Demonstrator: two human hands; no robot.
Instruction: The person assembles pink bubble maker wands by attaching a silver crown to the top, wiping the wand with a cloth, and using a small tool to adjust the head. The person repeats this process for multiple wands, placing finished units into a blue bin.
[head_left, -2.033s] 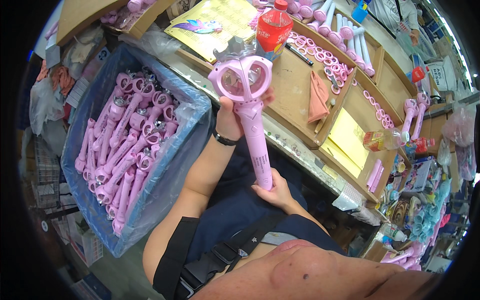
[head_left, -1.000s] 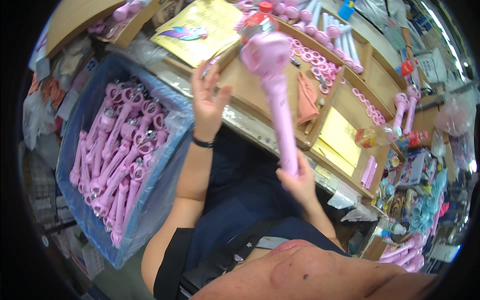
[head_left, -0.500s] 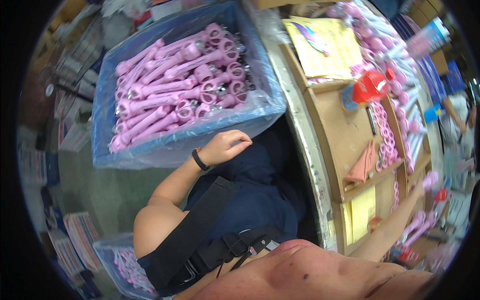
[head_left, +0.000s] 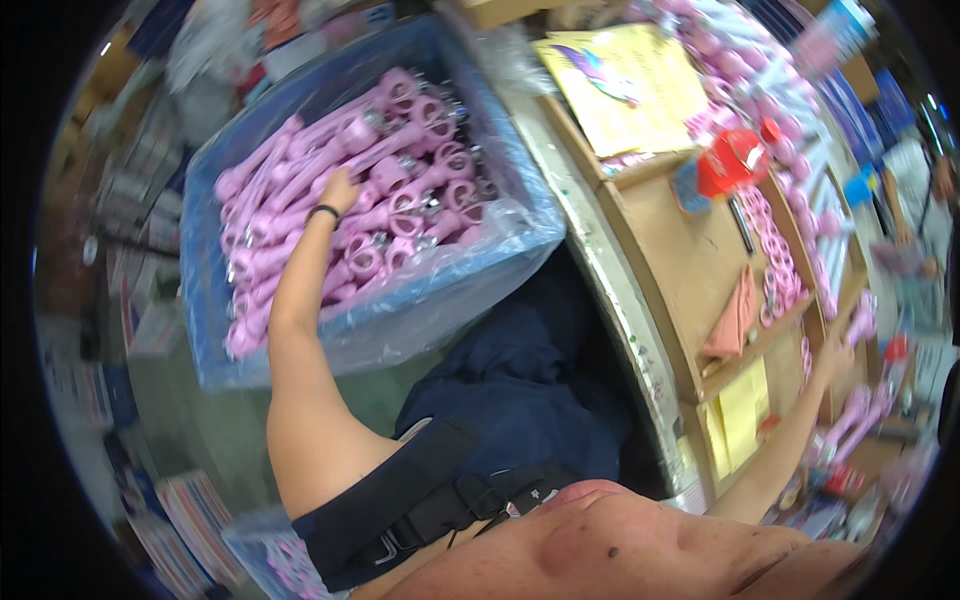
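My left hand (head_left: 342, 190) reaches into the blue-lined bin (head_left: 225, 375) on the left. It touches the heap of pink plastic pieces (head_left: 285, 225), long stems with ring-shaped ends and some metal-looking bits. Its fingertips are hidden, so a grip cannot be made out. At the far right, over the cardboard trays on the bench, my right hand (head_left: 834, 358) is closed around a pink plastic piece (head_left: 863, 315) that sticks out above the fingers. Slight blur covers that hand.
Cardboard trays (head_left: 665, 245) on the bench hold pink chain links (head_left: 770, 245), an orange cloth (head_left: 735, 318), a red-topped bottle (head_left: 725, 170) and yellow paper (head_left: 738, 420). Pale rods with pink balls (head_left: 790, 150) lie behind. A second bin (head_left: 255, 545) stands lower left.
My left hand has moved from in front of the bin up and left onto the pink pieces. My right hand remains at the trays with a pink piece. The view has shifted slightly.
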